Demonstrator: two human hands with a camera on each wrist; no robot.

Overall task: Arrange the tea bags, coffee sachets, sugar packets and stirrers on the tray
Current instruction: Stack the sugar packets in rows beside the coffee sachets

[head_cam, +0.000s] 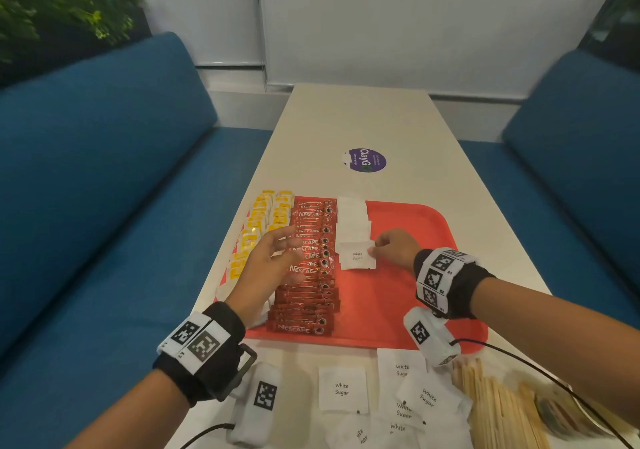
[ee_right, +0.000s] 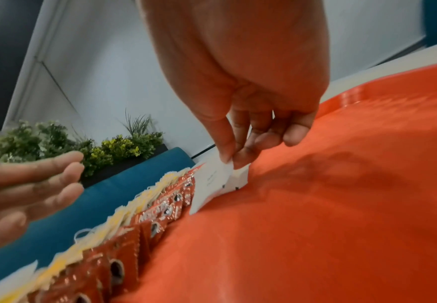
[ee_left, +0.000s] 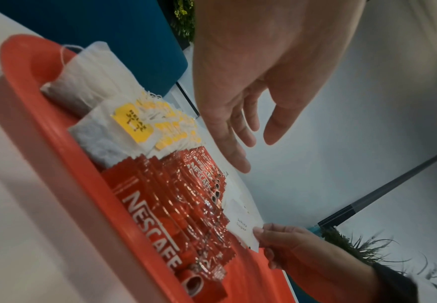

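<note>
The right hand (head_cam: 394, 246) makes the grip: thumb and forefinger pinch the right edge of one white sugar packet (head_cam: 357, 255), its other fingers curled beneath; the packet lies on the red tray (head_cam: 408, 296) at the near end of a row of white sugar packets (head_cam: 352, 218) that runs toward the tray's far edge. The left hand (head_cam: 268, 261) holds nothing, fingers straight and spread, hovering over the row of red coffee sachets (head_cam: 308, 275); whether it touches them cannot be told. That row of sachets runs from the tray's near edge to its far edge, just left of the sugar row; beside it, along the tray's left edge, stand the tea bags (head_cam: 258, 227) with yellow tags, also in rows. The tray's right half is bare red plastic. The tray sits on the pale worktop (head_cam: 360, 119), toward its near end; between the tray and the worktop's near edge lie loose sugar packets (head_cam: 342, 389), and at the near right corner a pile of wooden stirrers (head_cam: 498, 403). A round purple sticker (head_cam: 366, 160) sits on the worktop beyond the tray; blue sofas (head_cam: 104, 171) flank both long edges.
</note>
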